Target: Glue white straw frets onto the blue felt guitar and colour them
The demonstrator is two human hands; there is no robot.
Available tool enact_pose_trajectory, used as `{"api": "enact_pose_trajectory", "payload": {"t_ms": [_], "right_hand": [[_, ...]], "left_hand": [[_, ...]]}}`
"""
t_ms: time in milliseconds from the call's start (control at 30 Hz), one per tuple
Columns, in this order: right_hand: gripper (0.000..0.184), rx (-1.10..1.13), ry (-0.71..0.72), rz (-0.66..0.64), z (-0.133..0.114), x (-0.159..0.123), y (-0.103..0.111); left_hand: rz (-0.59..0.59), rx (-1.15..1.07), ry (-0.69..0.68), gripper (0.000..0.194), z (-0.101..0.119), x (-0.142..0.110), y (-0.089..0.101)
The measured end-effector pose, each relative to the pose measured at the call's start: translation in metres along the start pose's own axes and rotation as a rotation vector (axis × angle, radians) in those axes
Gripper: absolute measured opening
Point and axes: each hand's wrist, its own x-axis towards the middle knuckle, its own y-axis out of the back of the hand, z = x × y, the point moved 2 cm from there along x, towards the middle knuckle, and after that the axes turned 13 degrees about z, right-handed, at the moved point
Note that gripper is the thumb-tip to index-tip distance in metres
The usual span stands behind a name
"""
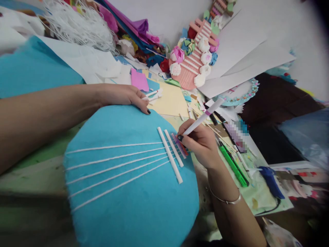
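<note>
A rounded blue board (123, 219) fills the lower middle of the view, with several white cords (113, 167) stretched lengthwise across it. My left hand (123, 96) grips its top edge, thumb on the face. Thin white sticks (153, 97) show by those fingers; whether they are held I cannot tell. My right hand (202, 144) is closed around a white pen with a pink band (202, 118), slanted down to the board's right edge. Under its fingers lie short purple and orange strips (180, 145). Two white rods (169, 154) cross the cords beside them.
Behind stands a pink guitar-shaped piece with paper flowers (190, 63). A white string heap (79, 29) lies upper left. To the right are a green cutter (233, 164), a blue glue gun (271, 181) with its cable, and a phone (235, 135). Paper scraps crowd the table.
</note>
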Motion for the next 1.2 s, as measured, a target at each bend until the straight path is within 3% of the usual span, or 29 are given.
{"api": "enact_pose_trajectory", "payload": {"t_ms": [633,1200], "right_hand": [[0.011,-0.039,0.126,-0.036,-0.0052,-0.0007,0.0026],[0.012,0.029,0.119,-0.072,-0.0034,-0.0023,0.0037]], "left_hand": [[0.01,-0.009,-0.001,0.019,0.0038,-0.0051,-0.002],[-0.019,-0.004,-0.048,0.023,0.002,-0.0024,-0.0009]]}}
